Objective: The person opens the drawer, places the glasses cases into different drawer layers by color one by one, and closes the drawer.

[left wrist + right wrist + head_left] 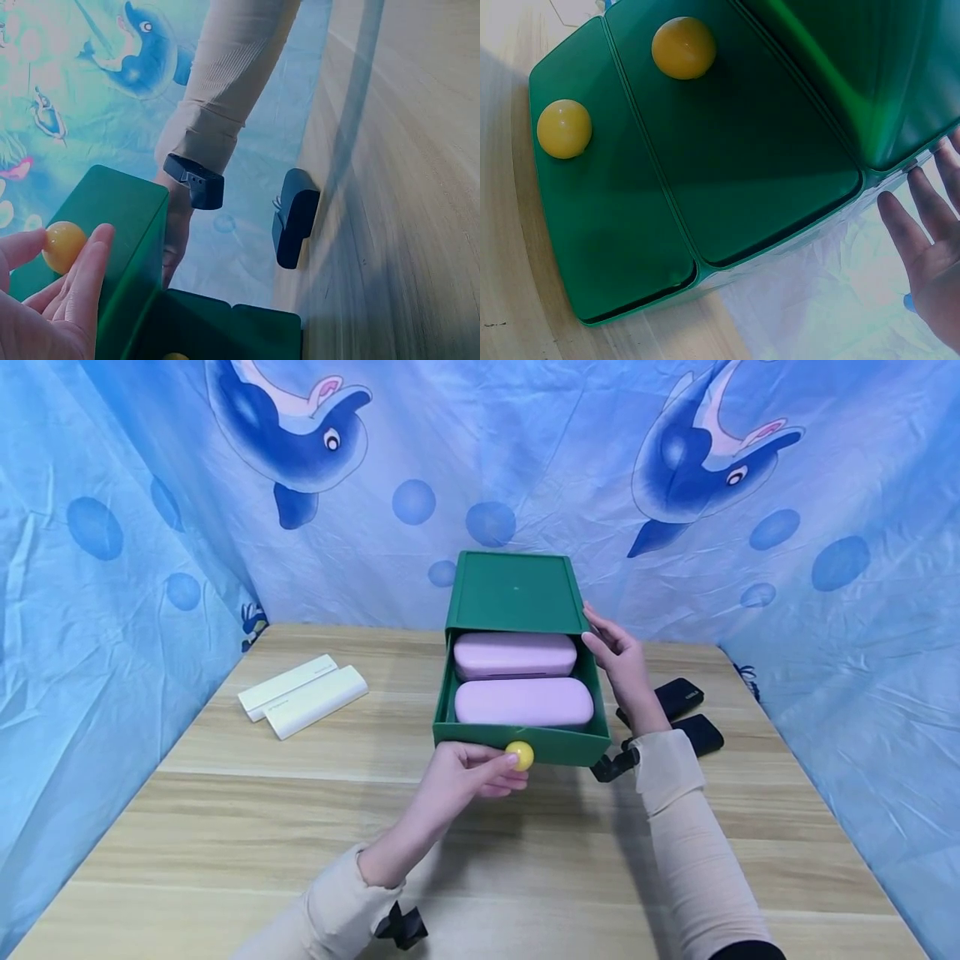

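Observation:
A small green drawer cabinet (516, 592) stands on the table with its top drawer (457, 733) pulled out. Inside lie two lilac glasses cases (523, 702), one behind the other. Between thumb and fingers, my left hand (461, 772) pinches the round yellow knob (520, 752) on the drawer front; the left wrist view shows the same pinch on the knob (64, 247). My right hand (621, 662) is at the cabinet's right side, fingers extended along its edge. Below the open drawer, the right wrist view shows two closed drawers (742, 150), each with a yellow knob (684, 49).
Two white power banks (303, 693) lie overlapping on the table's left. To the right, partly behind my right forearm, are two black power banks (697, 735). A blue dolphin-print curtain (525, 460) encloses the back and sides of the wooden table (247, 827).

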{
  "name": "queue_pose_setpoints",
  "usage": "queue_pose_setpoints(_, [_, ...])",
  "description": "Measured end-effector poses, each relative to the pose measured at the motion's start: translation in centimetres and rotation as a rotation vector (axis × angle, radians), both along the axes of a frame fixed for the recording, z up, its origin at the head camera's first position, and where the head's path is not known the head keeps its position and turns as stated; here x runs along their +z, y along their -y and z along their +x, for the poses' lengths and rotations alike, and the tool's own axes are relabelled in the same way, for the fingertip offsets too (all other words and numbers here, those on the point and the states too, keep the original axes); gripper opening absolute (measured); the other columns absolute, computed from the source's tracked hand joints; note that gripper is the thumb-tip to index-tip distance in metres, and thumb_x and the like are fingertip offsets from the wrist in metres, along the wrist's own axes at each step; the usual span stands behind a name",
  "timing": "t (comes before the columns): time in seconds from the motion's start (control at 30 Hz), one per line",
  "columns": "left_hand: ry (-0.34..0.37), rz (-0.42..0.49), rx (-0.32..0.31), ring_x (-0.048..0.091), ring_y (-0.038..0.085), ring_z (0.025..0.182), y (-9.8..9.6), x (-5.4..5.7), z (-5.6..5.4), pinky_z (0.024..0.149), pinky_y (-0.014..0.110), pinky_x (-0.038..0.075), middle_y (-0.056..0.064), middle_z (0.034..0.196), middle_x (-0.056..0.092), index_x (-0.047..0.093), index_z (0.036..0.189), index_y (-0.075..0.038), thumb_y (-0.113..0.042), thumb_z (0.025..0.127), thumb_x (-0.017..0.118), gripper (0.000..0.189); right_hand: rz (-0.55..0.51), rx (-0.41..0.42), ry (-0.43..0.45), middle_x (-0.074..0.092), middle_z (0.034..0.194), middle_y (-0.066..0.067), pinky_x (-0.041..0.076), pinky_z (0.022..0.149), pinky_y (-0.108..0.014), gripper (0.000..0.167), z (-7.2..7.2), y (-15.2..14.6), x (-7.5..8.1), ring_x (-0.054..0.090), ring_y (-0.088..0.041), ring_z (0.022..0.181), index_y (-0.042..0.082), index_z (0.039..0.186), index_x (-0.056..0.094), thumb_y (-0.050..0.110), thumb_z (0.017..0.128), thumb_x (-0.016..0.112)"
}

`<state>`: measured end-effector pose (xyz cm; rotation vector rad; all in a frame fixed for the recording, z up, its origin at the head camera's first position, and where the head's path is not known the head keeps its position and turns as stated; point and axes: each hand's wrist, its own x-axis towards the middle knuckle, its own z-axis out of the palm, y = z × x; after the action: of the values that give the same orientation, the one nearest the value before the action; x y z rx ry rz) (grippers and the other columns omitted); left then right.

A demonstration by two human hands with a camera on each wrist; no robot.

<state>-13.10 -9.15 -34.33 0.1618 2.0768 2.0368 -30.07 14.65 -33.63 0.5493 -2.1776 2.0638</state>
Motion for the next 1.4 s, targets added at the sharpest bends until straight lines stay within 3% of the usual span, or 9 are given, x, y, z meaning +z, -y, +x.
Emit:
queue_pose_setpoints(0.3, [-0.016,0.017,0.007,0.074,0.023,0.087,-0.4,0.1,-0.3,0.078,0.034,0.06,0.02,0.098,0.074,0.07,0.108,0.004,-0.027,0.091,0.069,0.035,-0.015,0.004,0.01,0.037,0.156,0.003,0.048,0.098,-0.015,0.049,0.0,-0.1,0.0,0.039,-0.017,0.142,0.015,0.145,0.045,0.027,0.099,0.056])
queue_pose_setpoints(0.6, [-0.056,0.047,0.021,0.075,0.023,0.086,-0.6,0.4,-0.9,0.077,0.036,0.06,0.021,0.097,0.074,0.07,0.108,0.004,-0.026,0.091,0.068,0.035,-0.038,0.004,0.015,0.038,0.155,0.002,0.047,0.097,-0.014,0.049,0.0,0.0,0.2,0.04,-0.016,0.141,0.013,0.145,0.045,0.026,0.099,0.056])
queue_pose_setpoints(1.4, [-0.075,0.068,0.064,0.075,0.023,0.084,-0.7,0.7,-1.9,0.077,0.036,0.06,0.022,0.096,0.074,0.071,0.107,0.005,-0.024,0.092,0.067,0.033,-0.05,0.009,0.027,0.038,0.155,0.001,0.047,0.097,-0.014,0.049,0.1,0.2,0.4,0.041,-0.016,0.141,0.011,0.144,0.045,0.025,0.099,0.056])
